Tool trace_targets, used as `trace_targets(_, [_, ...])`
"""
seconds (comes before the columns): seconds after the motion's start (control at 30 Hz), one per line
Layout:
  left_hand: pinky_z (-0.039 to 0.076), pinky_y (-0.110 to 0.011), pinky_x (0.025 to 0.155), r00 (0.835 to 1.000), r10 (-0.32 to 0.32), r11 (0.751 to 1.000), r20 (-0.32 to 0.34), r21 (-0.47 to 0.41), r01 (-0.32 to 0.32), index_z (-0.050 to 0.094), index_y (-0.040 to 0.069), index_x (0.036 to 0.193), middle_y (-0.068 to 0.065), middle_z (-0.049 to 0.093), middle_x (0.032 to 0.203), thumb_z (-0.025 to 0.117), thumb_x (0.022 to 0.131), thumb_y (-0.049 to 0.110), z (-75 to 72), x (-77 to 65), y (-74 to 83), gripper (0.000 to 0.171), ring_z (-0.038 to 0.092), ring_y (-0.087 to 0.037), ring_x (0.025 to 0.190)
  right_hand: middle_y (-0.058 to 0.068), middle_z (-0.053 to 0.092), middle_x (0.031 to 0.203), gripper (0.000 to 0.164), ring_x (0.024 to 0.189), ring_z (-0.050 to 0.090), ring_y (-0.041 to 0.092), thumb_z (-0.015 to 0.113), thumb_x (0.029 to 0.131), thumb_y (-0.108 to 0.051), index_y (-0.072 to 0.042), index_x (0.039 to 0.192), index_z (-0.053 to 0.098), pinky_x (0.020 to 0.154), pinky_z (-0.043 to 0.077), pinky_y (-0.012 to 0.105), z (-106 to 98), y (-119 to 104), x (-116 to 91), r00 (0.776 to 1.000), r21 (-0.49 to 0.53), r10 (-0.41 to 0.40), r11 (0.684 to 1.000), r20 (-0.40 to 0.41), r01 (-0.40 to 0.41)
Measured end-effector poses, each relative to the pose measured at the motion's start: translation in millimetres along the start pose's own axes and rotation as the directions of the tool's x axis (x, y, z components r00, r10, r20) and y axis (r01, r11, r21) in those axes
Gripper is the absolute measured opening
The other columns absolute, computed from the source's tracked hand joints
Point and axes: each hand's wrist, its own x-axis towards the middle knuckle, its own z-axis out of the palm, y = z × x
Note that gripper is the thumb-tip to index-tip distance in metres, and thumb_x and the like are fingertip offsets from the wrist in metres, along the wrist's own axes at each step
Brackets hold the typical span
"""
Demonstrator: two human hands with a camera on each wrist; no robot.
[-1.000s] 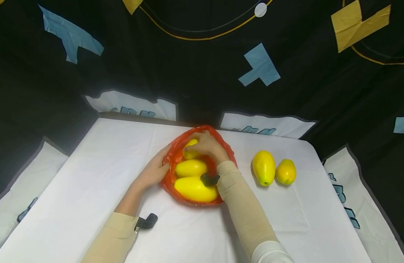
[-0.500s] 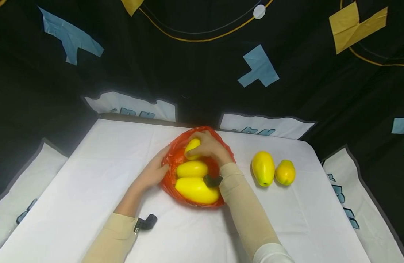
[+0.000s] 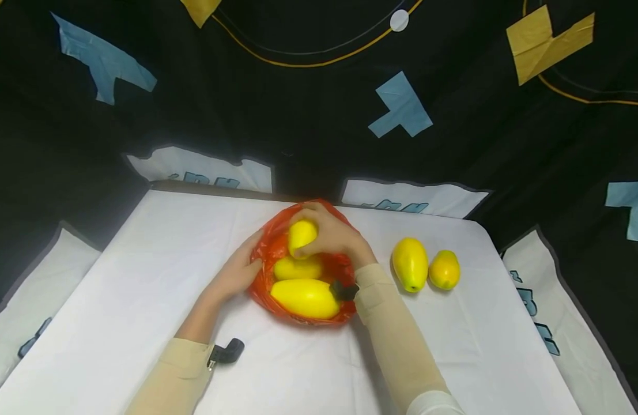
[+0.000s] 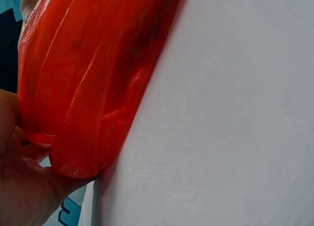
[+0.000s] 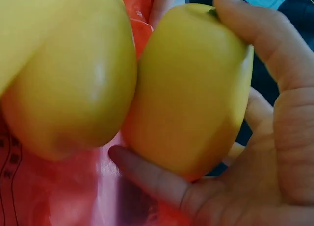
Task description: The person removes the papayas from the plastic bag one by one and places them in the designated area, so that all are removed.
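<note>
A red plastic bag [image 3: 267, 300] stands with its mouth spread on the white table. My left hand [image 3: 239, 271] grips the bag's left rim, thumb over the edge; in the left wrist view the hand [image 4: 24, 187] is at the bag's rim. Inside the bag's far part, my right hand [image 3: 331, 230] holds a small yellow oval fruit [image 3: 302, 236] between thumb and fingers. The right wrist view shows that fruit [image 5: 189, 93] with a green stem spot near the thumb. Nearer to me in the bag lie a mid-sized yellow fruit [image 3: 298, 268] and a long yellow fruit [image 3: 305, 298].
Right of the bag, a large yellow papaya-like fruit [image 3: 410, 265] and a smaller round-ended yellow fruit [image 3: 444, 270] lie side by side on the table [image 3: 479, 334]. A black cloth [image 3: 308, 127] with taped patches hangs behind the table.
My right hand has turned the small fruit more upright and shifted it slightly toward me. My left hand keeps its grip on the bag. The head view has shifted slightly.
</note>
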Motion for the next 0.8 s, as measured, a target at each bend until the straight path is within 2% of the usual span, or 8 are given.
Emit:
trace_targets(0.17, [0.023,-0.05,0.115,1.0,-0.017,1.0,-0.003,0.003,0.017,0.022,0.02,0.157,0.0,0.028,0.158,0.049,0.096,0.005,0.1,-0.6,0.1,0.068,0.024,-0.023,0.144,-0.01,0.034,0.148,0.067,0.121,0.037,0.011,0.09,0.058,-0.039,-0.043,0.119,0.062,0.077,0.056,0.032,-3.6,-0.9,-9.4,0.998,-0.002,-0.062,0.998,-0.02,0.062])
trace_targets(0.33, [0.024,-0.052,0.115,1.0,-0.023,1.0,0.0,0.009,0.023,0.022,0.021,0.157,0.0,0.028,0.158,0.05,0.096,0.006,0.5,-0.9,0.3,0.069,0.024,-0.023,0.144,-0.019,0.025,0.151,0.068,0.123,0.037,0.014,0.09,0.057,-0.039,-0.038,0.119,0.063,0.08,0.055,0.033,-12.0,-7.6,-20.9,0.995,0.008,-0.096,0.995,-0.031,0.096])
trace_targets(0.5, [0.021,-0.052,0.115,1.0,-0.029,0.999,-0.002,0.026,0.029,0.022,0.014,0.156,-0.005,0.026,0.159,0.049,0.095,0.004,0.2,-1.2,1.1,0.068,0.022,-0.027,0.145,-0.027,0.019,0.149,0.066,0.12,0.041,0.014,0.09,0.059,-0.041,-0.043,0.118,0.061,0.079,0.056,0.031,-21.4,-12.8,-34.7,0.981,-0.015,-0.188,0.982,-0.035,0.188])
trace_targets(0.67, [0.02,-0.053,0.115,1.0,-0.025,0.999,0.0,0.022,0.025,0.021,0.013,0.156,-0.006,0.024,0.159,0.048,0.094,0.003,-0.3,-0.8,1.6,0.068,0.021,-0.028,0.145,-0.023,0.018,0.151,0.064,0.123,0.037,0.012,0.09,0.059,-0.038,-0.042,0.116,0.061,0.081,0.055,0.03,-28.9,-17.3,-50.7,0.963,-0.072,-0.265,0.963,-0.058,0.26])
trace_targets(0.8, [0.022,-0.052,0.115,1.0,-0.007,1.0,-0.001,0.011,0.007,0.022,0.016,0.156,-0.003,0.025,0.159,0.049,0.095,0.004,0.6,0.4,0.1,0.068,0.022,-0.026,0.145,-0.016,0.018,0.155,0.064,0.128,0.033,0.013,0.091,0.06,-0.03,-0.036,0.117,0.063,0.085,0.054,0.032,-34.0,-24.6,-66.3,0.957,-0.057,-0.283,0.959,-0.061,0.279])
